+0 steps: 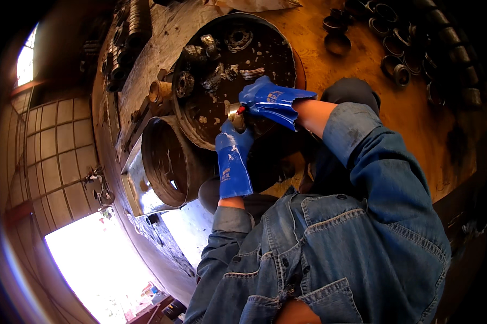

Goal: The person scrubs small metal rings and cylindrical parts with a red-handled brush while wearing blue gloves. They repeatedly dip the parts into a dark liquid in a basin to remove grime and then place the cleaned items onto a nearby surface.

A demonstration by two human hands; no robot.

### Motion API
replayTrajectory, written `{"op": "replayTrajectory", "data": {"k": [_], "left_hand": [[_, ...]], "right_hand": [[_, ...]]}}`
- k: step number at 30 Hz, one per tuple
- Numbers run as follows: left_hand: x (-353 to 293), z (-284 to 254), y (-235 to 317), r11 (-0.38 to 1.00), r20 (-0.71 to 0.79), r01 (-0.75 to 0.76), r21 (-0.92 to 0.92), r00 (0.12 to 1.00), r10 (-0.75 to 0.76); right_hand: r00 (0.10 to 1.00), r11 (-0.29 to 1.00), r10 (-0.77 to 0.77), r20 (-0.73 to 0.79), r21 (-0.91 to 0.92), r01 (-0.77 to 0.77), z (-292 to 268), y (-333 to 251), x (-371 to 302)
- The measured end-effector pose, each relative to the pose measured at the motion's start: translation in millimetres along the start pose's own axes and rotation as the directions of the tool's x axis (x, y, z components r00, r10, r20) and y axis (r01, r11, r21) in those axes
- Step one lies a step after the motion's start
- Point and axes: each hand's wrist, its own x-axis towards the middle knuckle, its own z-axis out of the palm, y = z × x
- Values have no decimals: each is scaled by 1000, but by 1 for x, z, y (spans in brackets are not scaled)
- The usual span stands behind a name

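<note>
Small metal part (236, 114) between gloved fingers (247, 105)

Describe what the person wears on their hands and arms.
Both hands wear glossy blue rubber gloves with long cuffs: left hand, right hand. The left glove's cuff carries pale print. The arms are in faded blue denim sleeves with stitched seams, the right one pushed up.
</note>
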Motion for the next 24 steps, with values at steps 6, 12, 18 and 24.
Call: {"op": "replayTrajectory", "data": {"k": [6,12,18,24], "left_hand": [[5,3,-8,999,-6,4,34,1000,-4],[9,7,-15,999,38,21,-35,999,-19],[7,8,-16,1000,-6,-24,10,1000,24],[1,3,-10,1000,-33,-23,-11,999,23]], "right_hand": [[997,999,39,66,8,-40,-2,-4,5],[1000,1000,23,-10,-10,-23,-3,-7,-1],[968,995,-95,-230,-4,96,24,10,6],[983,999,-36,-178,-35,30,19,3,4]]}}
